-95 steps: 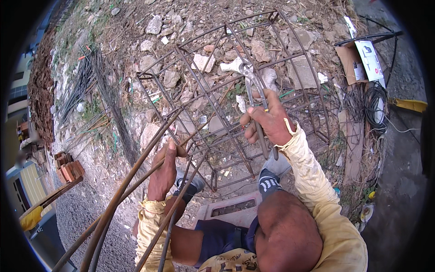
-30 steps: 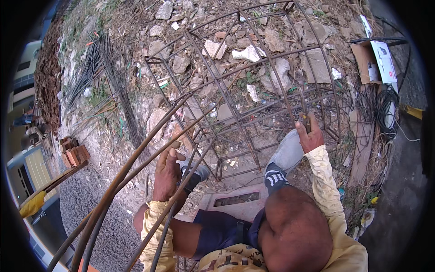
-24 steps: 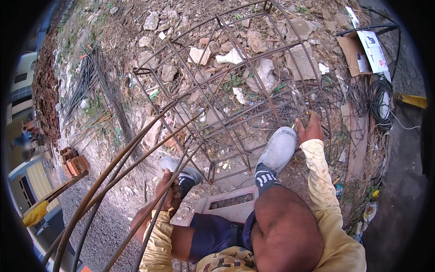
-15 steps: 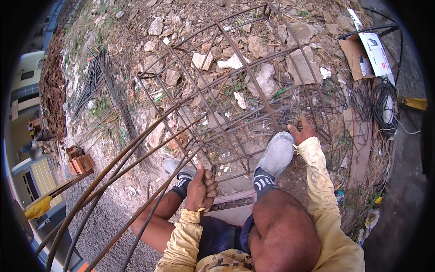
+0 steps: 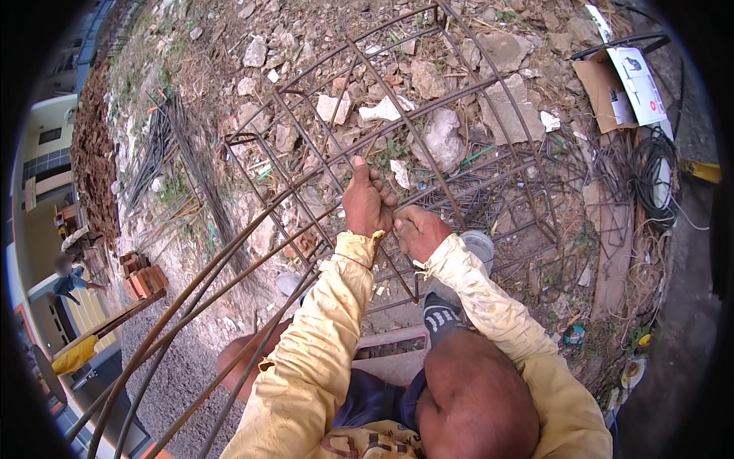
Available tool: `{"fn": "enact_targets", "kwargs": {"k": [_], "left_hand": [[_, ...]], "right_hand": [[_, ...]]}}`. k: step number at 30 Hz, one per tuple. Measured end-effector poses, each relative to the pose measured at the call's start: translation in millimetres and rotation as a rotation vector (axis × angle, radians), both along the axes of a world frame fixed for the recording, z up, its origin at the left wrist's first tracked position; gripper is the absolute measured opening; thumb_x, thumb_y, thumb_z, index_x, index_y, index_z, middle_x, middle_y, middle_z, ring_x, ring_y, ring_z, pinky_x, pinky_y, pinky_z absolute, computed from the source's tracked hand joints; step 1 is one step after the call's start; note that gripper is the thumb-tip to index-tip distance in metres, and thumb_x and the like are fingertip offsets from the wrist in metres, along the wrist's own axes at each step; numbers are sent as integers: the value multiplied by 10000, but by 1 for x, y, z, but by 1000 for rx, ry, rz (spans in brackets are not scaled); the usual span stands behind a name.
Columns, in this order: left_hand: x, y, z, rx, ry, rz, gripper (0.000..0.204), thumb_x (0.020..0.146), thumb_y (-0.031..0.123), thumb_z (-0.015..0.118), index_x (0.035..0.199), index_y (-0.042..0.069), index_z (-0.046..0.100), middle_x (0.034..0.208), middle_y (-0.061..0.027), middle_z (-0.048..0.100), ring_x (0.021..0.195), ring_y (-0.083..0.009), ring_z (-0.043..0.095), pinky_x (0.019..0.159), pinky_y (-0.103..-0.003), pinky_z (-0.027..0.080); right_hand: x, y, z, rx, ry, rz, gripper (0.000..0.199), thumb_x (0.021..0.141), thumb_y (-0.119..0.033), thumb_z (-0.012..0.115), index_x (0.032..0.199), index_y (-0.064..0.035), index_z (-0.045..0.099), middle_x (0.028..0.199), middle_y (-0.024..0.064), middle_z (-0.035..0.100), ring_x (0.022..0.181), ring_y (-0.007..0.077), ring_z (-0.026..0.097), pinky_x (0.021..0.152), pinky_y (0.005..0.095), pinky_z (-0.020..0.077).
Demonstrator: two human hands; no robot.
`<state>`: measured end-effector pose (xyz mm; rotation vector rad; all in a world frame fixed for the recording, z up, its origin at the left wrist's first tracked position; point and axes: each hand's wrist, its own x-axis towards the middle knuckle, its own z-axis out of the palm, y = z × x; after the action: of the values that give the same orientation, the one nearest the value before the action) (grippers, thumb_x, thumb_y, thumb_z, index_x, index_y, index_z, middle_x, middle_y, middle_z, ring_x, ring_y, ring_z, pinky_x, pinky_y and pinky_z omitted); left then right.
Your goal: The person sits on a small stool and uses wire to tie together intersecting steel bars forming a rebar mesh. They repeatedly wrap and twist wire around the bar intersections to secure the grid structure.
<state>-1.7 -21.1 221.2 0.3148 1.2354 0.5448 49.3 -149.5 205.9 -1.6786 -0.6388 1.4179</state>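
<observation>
A cage of rusty steel reinforcing bars (image 5: 440, 157) with bent ties stretches across the ground in front of me. Over its near left part, my left hand (image 5: 367, 200) is closed, thumb pointing up, fingers curled against the bars. Close beside it on the right, my right hand (image 5: 422, 232) is closed too, its fingertips pinched near the left hand's fingers. Whatever lies in either hand is too small or hidden to make out. Long bars (image 5: 202, 279) run from the cage toward the lower left, past my left forearm.
Broken concrete chunks (image 5: 441, 141) and rubble lie under and beyond the cage. At left are bundles of thin rods (image 5: 183, 145) and stacked red bricks (image 5: 143, 281). An open cardboard box (image 5: 604, 96) and coiled black cable (image 5: 654, 180) sit at right. Another person (image 5: 70, 281) is far left.
My left hand has moved up and forward from near my knee onto the cage. My right hand has swung left from the cage's right side to meet it.
</observation>
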Motion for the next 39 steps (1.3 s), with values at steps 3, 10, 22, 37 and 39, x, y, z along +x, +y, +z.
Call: {"fn": "enact_targets", "kwargs": {"k": [3,10,22,37,39], "left_hand": [[-19,17,-52,82,118,-204,340,961,398,475,970,65,543,765,-27,519,639,-146,493,550,-275,419],[-40,65,-145,914,768,-1119,403,924,351,471,1086,13,618,1018,-141,636,853,-244,616,771,-347,483],[17,90,-128,1068,785,-1079,348,931,263,450,1209,69,528,1145,-246,579,1078,-412,545,939,-433,421],[20,113,-142,955,783,-1194,346,925,203,448,1207,40,564,1165,-194,608,1109,-320,575,945,-368,435],[21,113,-149,976,742,-1214,354,920,196,444,1214,34,556,1174,-195,603,1113,-321,573,948,-372,434]], "right_hand": [[3,27,-41,-149,406,-102,231,921,-205,494,1050,-35,583,693,69,566,537,165,519,467,296,400],[32,108,-102,-486,913,-527,147,923,-195,446,863,-113,552,655,39,494,488,163,442,369,334,340],[29,151,-273,-444,436,-184,241,819,-336,595,728,-113,615,638,97,553,533,233,490,462,418,374],[-4,148,-237,-120,870,-642,156,890,-213,423,924,-151,562,583,20,430,429,145,372,375,312,275],[-1,142,-237,-86,937,-696,168,899,-197,400,951,-156,555,576,10,414,415,134,357,363,297,262]]}}
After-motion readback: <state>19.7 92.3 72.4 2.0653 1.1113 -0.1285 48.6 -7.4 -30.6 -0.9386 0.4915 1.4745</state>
